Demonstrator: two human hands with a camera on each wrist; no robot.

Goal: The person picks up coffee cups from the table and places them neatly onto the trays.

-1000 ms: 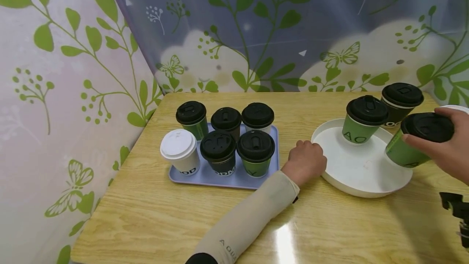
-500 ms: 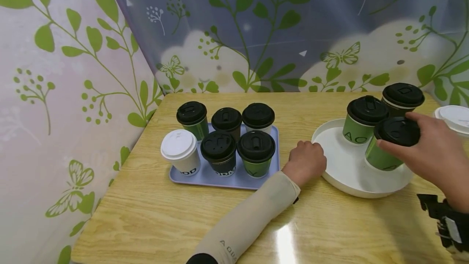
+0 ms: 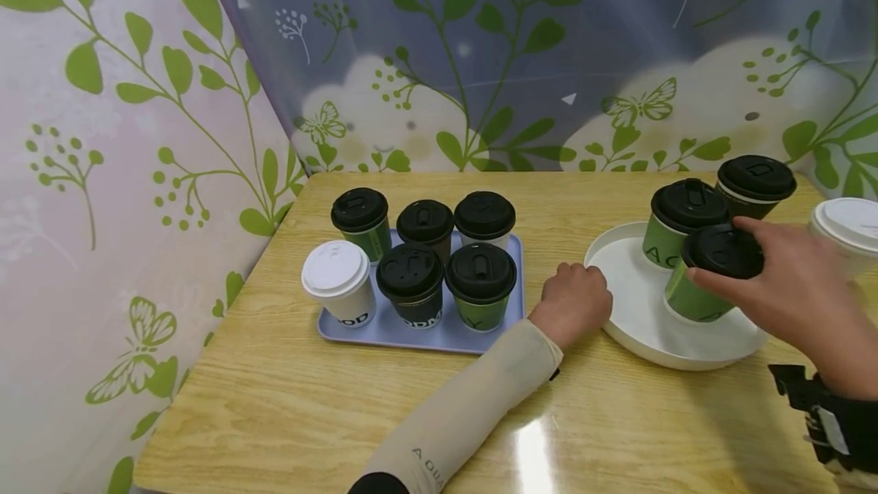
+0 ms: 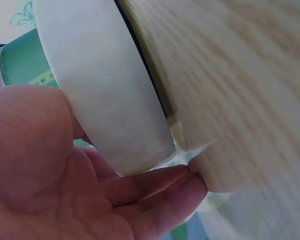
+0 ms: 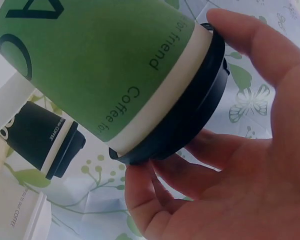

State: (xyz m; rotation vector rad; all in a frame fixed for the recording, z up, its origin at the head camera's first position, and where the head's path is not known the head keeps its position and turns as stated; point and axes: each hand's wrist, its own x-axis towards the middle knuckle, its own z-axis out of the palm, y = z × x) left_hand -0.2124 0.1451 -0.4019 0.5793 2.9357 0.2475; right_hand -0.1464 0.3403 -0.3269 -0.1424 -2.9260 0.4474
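Here, the right hand (image 3: 799, 280) pinches the tilted green cup (image 3: 700, 296) by its black lid (image 3: 723, 250) over the white tray (image 3: 638, 311); the left hand (image 3: 572, 299) bends against it, grip unclear; only the right wrist shows "friend" lettering (image 5: 167, 42)

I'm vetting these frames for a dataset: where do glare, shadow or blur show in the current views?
Head view: a bright glare streak on the table near the bottom edge, and a soft shadow below the white tray; left wrist view: the table's wood grain looks smeared; right wrist view: lettering on the green cup reads clearly.
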